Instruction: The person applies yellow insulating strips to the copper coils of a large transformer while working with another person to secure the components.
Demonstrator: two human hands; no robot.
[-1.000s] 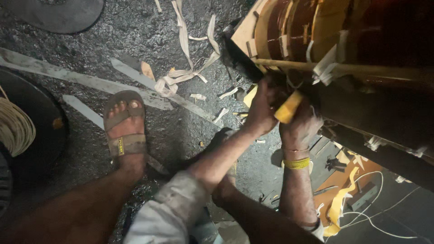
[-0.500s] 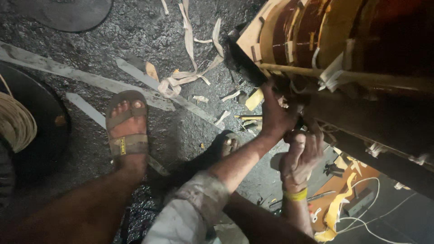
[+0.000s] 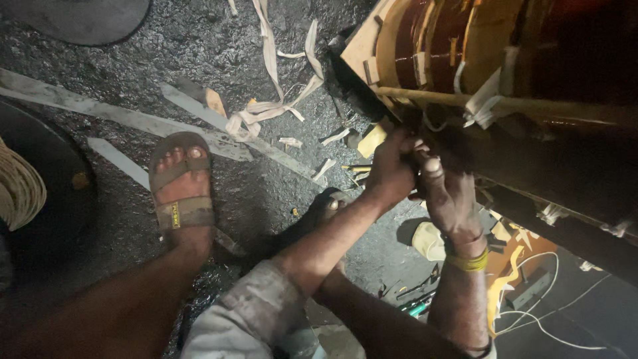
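Note:
A large wound coil (image 3: 478, 53) with copper-brown windings, tan insulation and white tape ties fills the upper right. Both my hands are pressed together at its dark lower edge. My left hand (image 3: 391, 171) is curled with its fingers tucked against the coil. My right hand (image 3: 446, 197), with yellow thread around the wrist, touches the left hand, fingertips up under the coil. What the fingers hold is hidden. A yellow block (image 3: 372, 139) lies on the floor just behind my left hand.
My sandalled foot (image 3: 179, 189) rests on the rough dark floor among long pale strips (image 3: 126, 119) and tangled white tape (image 3: 272, 100). A pale lump (image 3: 428, 240), small tools (image 3: 415, 306), orange sheet scraps and white wire (image 3: 531, 319) lie at lower right. A rope coil (image 3: 20, 189) sits far left.
The yellow block that was in my hands a second ago now lies on the floor. My right hand dropped, opened, then rose to meet the left at the coil's edge.

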